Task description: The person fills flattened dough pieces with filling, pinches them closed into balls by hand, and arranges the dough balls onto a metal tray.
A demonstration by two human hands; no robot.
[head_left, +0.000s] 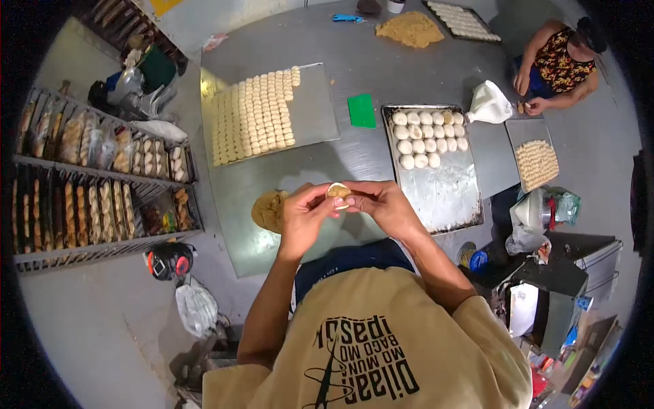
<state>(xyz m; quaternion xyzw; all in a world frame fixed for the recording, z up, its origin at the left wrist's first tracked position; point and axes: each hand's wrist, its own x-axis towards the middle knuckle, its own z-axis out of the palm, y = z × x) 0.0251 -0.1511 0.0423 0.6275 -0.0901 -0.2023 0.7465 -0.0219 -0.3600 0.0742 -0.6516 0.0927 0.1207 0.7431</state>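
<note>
A small round of pale dough (333, 185) with brown filling in its middle is held up over the near part of the table. My left hand (304, 213) pinches it from one side and my right hand (387, 208) from the other, the thumbs pressed near the filling. Beside my left hand lies a mound of brown filling (267, 210), partly hidden by that hand. To the right, a dark-rimmed baking tray (436, 194) carries rows of round, filled-looking dough balls (426, 131) on its far half.
A board (317, 102) at the left bears many small dough pieces. A green flat scraper (362, 110) lies mid-table; a white plastic container (490, 102) stands near the tray. Farther back are more filling (409, 29) and another tray (463, 20). A co-worker (562, 65) works at the right.
</note>
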